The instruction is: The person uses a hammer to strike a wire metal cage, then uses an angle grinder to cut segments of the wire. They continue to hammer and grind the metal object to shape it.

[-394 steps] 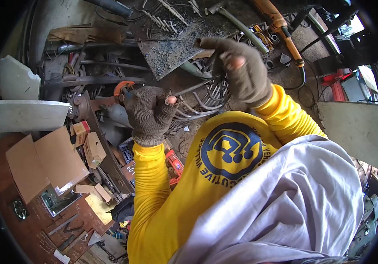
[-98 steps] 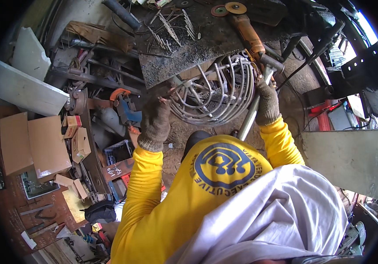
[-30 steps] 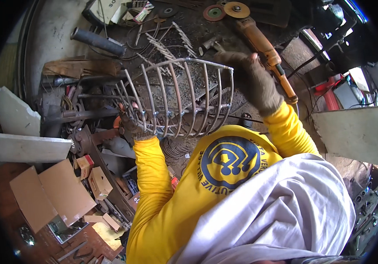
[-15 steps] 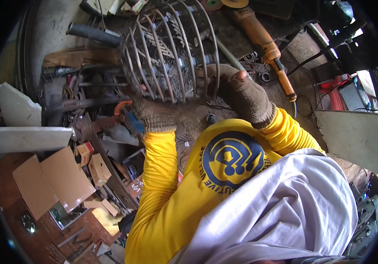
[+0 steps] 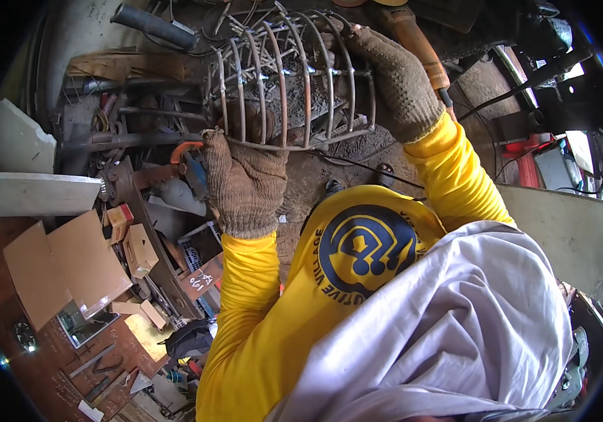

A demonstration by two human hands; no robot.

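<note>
Curved metal rods joined by crosswise bars form a metal cage [image 5: 285, 98], tilted above the work area in front of me. My left hand [image 5: 245, 186], in a brown knit glove, grips its lower left corner. Part of that hand's fingers passes behind the rods. At the cage's upper right end is my right hand [image 5: 401, 88], gloved the same way, with its bent fingers closed on the end rods. Shorter rods cross in a tangle at the far upper left of the cage. The rods partly cover the right hand's fingertips.
An orange power tool [image 5: 414, 42] lies beyond my right hand, its cord trailing nearby. A dark cylinder [image 5: 154, 27] sits at the far left. Flattened cardboard [image 5: 69, 271] and small boxes [image 5: 138, 250] occupy the lower left. A pale panel [image 5: 568, 232] stands at the right.
The cage has turned, and its side bars now face me. My left hand has come round to its near lower corner. My right hand has risen toward its upper right end.
</note>
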